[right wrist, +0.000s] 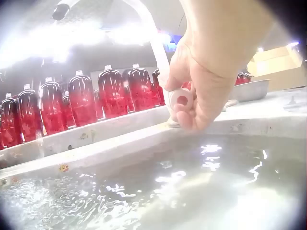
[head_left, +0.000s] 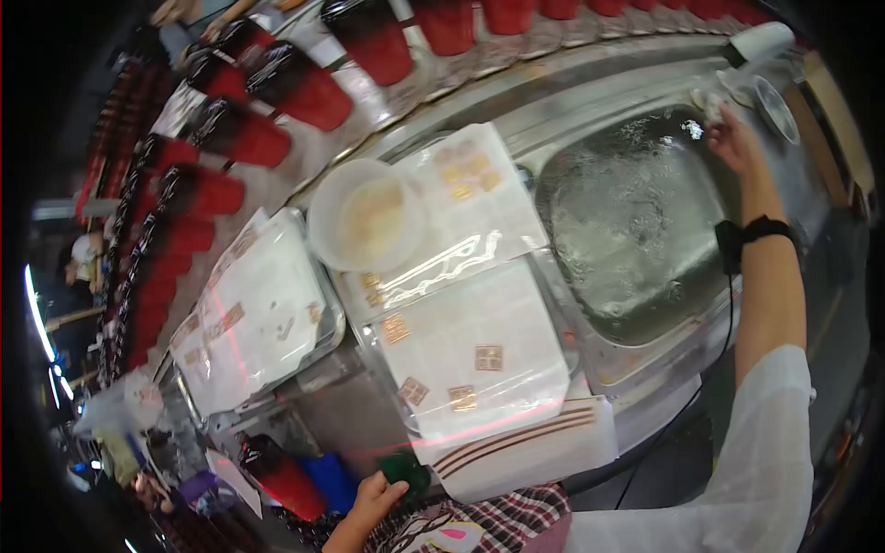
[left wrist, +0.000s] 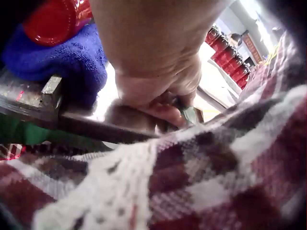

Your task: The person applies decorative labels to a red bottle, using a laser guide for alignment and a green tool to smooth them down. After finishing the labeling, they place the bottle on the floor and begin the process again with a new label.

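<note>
At the sink's far right corner my right hand (head_left: 733, 143) pinches a white tap knob (right wrist: 181, 99) between thumb and fingers. The knob sits low on the white tap (right wrist: 158, 52), whose spout shows in the head view over the corner. Water (head_left: 636, 212) fills the steel sink (head_left: 608, 373) and ripples. My left hand (head_left: 376, 498) is low at the counter's front edge, by the checked apron (head_left: 530, 505). Its fingers curl at a dark green thing (head_left: 406, 472), whose kind is unclear; the palm hides part of it in the left wrist view.
Sheets with small square decals (head_left: 489, 358) lie on the middle tray. A translucent tub (head_left: 323, 217) stands behind them. Red-and-black bottles (head_left: 369, 41) line the ledge. A left tray (head_left: 267, 313) holds more decals. A blue cloth (left wrist: 72, 62) lies beside a red bottle. A metal bowl (head_left: 776, 109) stands by the tap.
</note>
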Demonstrator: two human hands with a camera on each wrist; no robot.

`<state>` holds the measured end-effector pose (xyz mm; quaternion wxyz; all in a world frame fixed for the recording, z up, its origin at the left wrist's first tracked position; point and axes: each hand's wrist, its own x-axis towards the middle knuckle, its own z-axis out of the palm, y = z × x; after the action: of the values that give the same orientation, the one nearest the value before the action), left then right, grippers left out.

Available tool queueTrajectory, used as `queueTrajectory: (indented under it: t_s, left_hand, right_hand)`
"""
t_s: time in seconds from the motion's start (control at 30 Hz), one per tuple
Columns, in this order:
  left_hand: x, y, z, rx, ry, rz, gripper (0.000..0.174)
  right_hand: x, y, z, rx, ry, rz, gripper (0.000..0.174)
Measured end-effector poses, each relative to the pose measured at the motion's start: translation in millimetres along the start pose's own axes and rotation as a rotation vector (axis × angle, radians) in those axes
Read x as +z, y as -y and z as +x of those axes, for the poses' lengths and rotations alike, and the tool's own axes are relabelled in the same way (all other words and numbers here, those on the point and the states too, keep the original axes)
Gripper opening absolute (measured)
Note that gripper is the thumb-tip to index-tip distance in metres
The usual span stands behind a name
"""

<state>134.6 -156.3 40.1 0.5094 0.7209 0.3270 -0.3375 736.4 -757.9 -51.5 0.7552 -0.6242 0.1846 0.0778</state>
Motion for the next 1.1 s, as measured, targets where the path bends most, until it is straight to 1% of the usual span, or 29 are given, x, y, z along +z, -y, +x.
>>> queueTrajectory:
  t_s: [0.1,0.13,0.23,0.27,0.37,0.4,0.43,0.5,0.53,0.63,0.7,0.73,0.77,0.8,0.83,0.87,0.9,0.97,1.0,1.03,1.07,1.1]
  left_hand:
    - [-1,-1,1,-0.002,0.048,-0.023,0.027]
    - [-1,-9,-2,-0.024,0.056,-0.022,0.03]
    - [-3,-4,1,-0.021,0.097,-0.031,0.032]
    - [-3,1,4,0.008,0.111,-0.066,0.032]
    - [-4,8,7,0.07,0.118,-0.015,0.032]
    - [-4,9,7,0.073,0.118,-0.04,0.033]
    - [-3,13,7,0.121,0.097,0.004,0.033]
    - [-3,17,13,0.23,0.07,0.102,0.033]
    - [-3,14,13,0.207,0.098,0.093,0.034]
    - [-6,6,13,0.237,0.144,0.086,0.036]
    - [-6,6,10,0.342,0.167,0.05,0.04]
    - [1,21,17,0.52,0.09,0.07,0.04]
    - [4,29,17,0.542,0.07,0.075,0.037]
    - [4,30,11,0.669,0.035,0.132,0.034]
    - [2,29,-2,0.74,0.023,0.128,0.032]
    - [11,41,0,0.941,-0.001,-0.021,0.031]
    - [9,45,-15,0.87,0.103,-0.043,0.032]
    - [0,59,-50,0.891,0.114,-0.102,0.032]
    - [-2,67,-63,0.992,0.1,-0.189,0.032]
    - [-7,76,-74,1.087,0.08,-0.278,0.032]
    - [-18,82,-83,1.161,0.048,-0.245,0.033]
    - [-26,87,-95,1.182,0.054,-0.303,0.032]
  right_hand:
    - [-10,1,6,0.048,0.035,0.068,0.034]
    - [-12,2,11,0.064,0.042,0.085,0.034]
    - [-2,4,14,0.052,-0.149,-0.01,0.034]
    - [2,2,8,0.053,-0.192,-0.035,0.041]
    - [6,0,-23,-0.076,-0.202,-0.251,0.048]
    - [9,-4,-28,-0.135,-0.351,-0.372,0.048]
    - [12,-2,-30,-0.125,-0.316,-0.441,0.046]
    - [20,19,-55,-0.116,-0.27,-0.579,0.043]
    - [27,24,-60,-0.177,-0.303,-0.598,0.039]
    - [85,49,-119,-0.414,-0.3,-0.649,0.037]
    - [135,67,-172,-0.527,-0.171,-0.71,0.029]
    - [164,74,-200,-0.592,-0.097,-0.728,0.025]
    - [191,77,-229,-0.675,-0.069,-0.831,0.023]
    - [220,73,-278,-0.754,-0.017,-0.869,0.026]
    - [248,60,-331,-0.827,0.031,-0.912,0.029]
    - [263,46,-366,-0.906,0.147,-0.925,0.03]
    - [272,34,-405,-0.98,0.242,-0.953,0.03]
    - [314,-17,-536,-0.886,0.449,-0.886,0.029]
    - [322,-36,-576,-0.784,0.566,-0.924,0.028]
    - [333,-62,-616,-0.928,0.665,-0.972,0.03]
    - [341,-86,-651,-0.854,0.81,-0.943,0.037]
    - [348,-112,-673,-0.901,0.893,-0.847,0.036]
